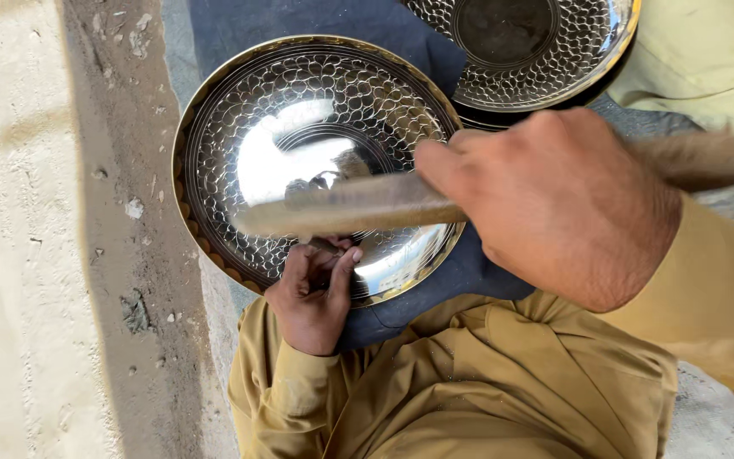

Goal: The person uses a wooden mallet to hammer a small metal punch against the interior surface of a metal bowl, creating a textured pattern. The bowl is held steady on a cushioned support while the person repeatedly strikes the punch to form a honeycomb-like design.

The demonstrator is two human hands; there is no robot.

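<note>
While the left hand (312,293) pinches a small tool, mostly hidden, with its fingertips against the near rim of the round metal plate (299,110), the plate lies on a dark cloth (452,280) just above that hand. Most of its ring already carries a scale-like pattern — the smooth middle is bare. The right hand (554,204), closed around a blurred wooden handle (358,204), holds it over the plate. Beyond this hand lies a second patterned plate (588,51) — it seems finished.
</note>
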